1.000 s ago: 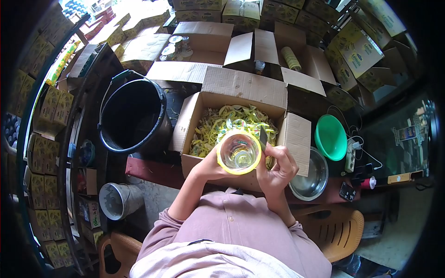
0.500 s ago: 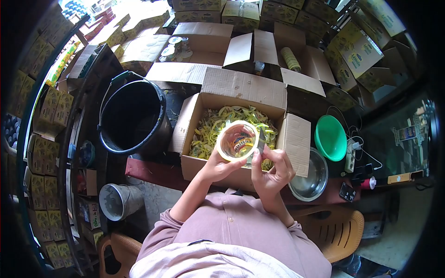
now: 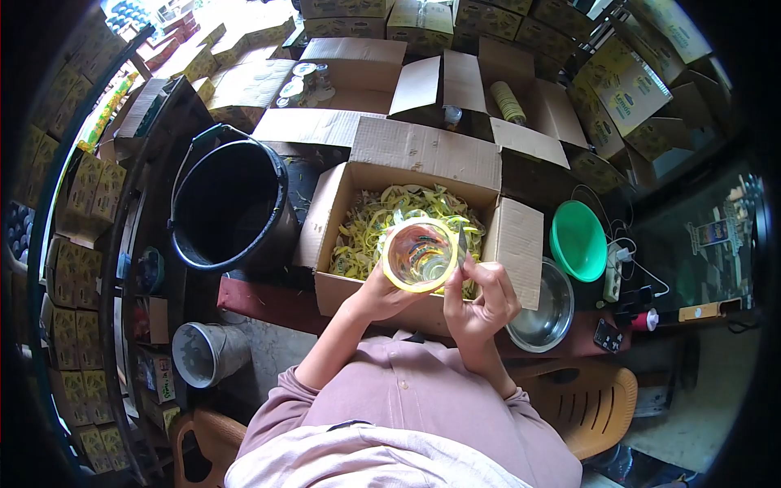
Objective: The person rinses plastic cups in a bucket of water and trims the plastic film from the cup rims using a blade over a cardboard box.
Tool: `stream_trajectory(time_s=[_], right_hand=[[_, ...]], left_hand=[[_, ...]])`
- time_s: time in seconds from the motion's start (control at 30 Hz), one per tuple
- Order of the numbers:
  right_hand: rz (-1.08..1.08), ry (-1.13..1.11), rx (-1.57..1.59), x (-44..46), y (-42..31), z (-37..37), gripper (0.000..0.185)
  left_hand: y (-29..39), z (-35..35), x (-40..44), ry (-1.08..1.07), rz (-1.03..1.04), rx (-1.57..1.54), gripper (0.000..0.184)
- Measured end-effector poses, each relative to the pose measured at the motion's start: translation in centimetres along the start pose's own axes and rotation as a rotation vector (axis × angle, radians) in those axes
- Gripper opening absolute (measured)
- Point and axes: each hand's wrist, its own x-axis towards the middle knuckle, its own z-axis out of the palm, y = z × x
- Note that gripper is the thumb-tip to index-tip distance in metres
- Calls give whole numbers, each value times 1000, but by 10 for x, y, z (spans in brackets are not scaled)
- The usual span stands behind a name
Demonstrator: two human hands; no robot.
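Observation:
My left hand (image 3: 379, 294) is wrapped round a clear plastic cup (image 3: 419, 254) with a yellow rim, its open mouth facing up towards me. At the cup's right side, my right hand (image 3: 482, 311) pinches a small dark knife blade (image 3: 462, 244) close to the rim; its lower end is hidden by the fingers. Under both hands stands an open cardboard box (image 3: 335, 291) with a heap of thin yellow-green strips (image 3: 366, 224) inside.
A black bucket (image 3: 285, 213) stands left of the box, with a grey bucket (image 3: 192, 358) below it. To the right are a green basin (image 3: 579, 241) and a clear bowl (image 3: 543, 313). Behind, open cartons (image 3: 358, 69) hold cups, including a stack (image 3: 508, 104).
The cup has tilted and turned slightly in my left hand, so its yellow rim shows more fully. My right hand stays beside it with the blade, shifted very slightly. The view has moved a little.

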Motion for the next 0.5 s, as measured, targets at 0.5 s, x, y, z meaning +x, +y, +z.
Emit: stream_trajectory(time_s=[0.5], right_hand=[[-50, -24, -1, 9, 5, -1, 26]], left_hand=[[1, -12, 2, -69, 0, 122, 64]])
